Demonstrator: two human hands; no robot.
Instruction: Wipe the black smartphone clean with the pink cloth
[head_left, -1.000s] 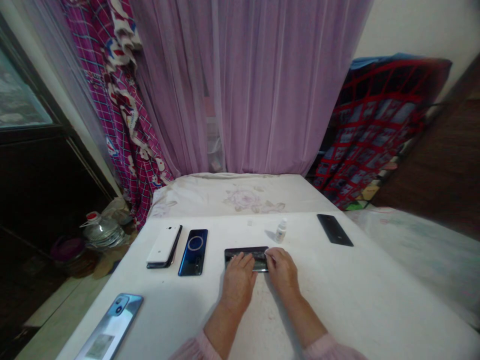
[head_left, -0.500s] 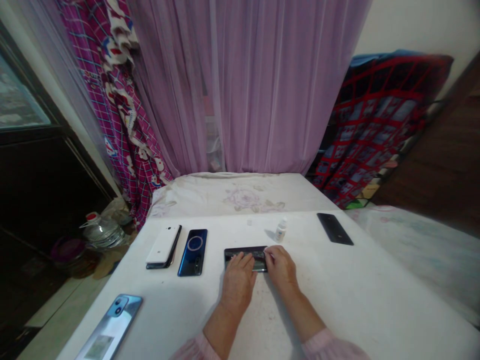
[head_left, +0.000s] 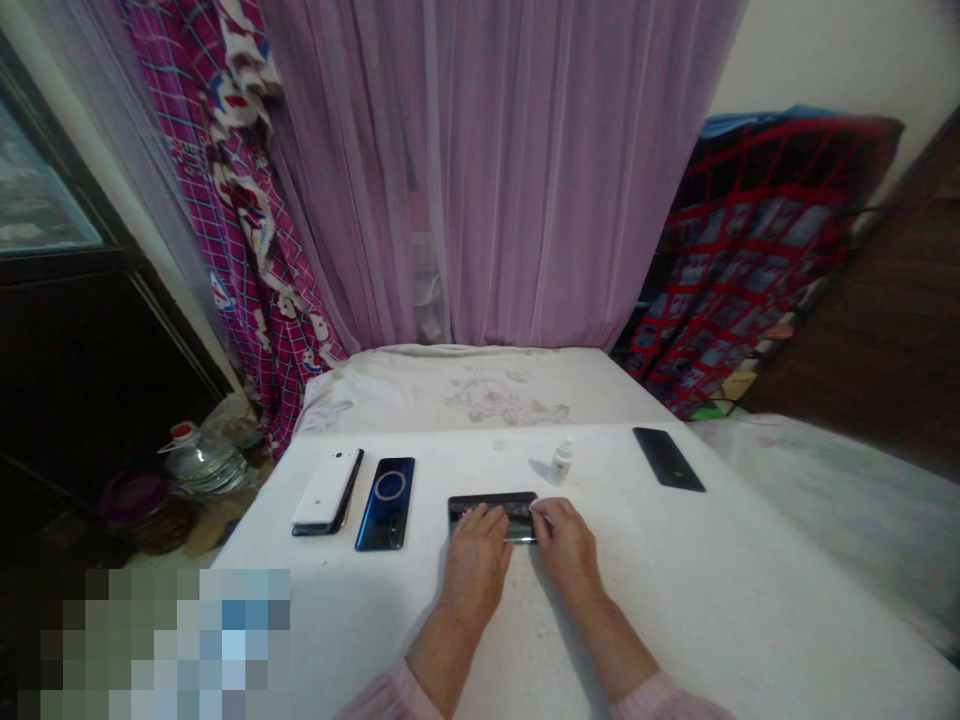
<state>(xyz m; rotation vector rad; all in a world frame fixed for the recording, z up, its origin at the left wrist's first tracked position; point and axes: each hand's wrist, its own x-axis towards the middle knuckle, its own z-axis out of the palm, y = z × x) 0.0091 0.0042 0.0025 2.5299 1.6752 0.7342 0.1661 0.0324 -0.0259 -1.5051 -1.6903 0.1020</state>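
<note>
A dark, glossy smartphone (head_left: 493, 503) lies sideways on the white table, partly covered by my hands. My left hand (head_left: 478, 560) rests over its left and middle part, fingers stretched out flat on the screen. At the phone's right end, my right hand (head_left: 568, 545) is closed in a pinch. A small whitish bit shows at those fingertips, too small to name. Just beyond the right hand stands a small white bottle (head_left: 561, 462).
To the left lie a blue phone (head_left: 385, 505) and a white phone (head_left: 327, 492) stacked on a darker one. A black phone (head_left: 669, 460) is at the far right. Pixelation hides the lower left corner. Purple curtains (head_left: 540, 180) hang behind the table (head_left: 675, 590).
My right hand has shifted slightly to the right and toward me, still pinched. The left hand stays on the smartphone. The lower left corner is now pixelated, covering the light blue phone there.
</note>
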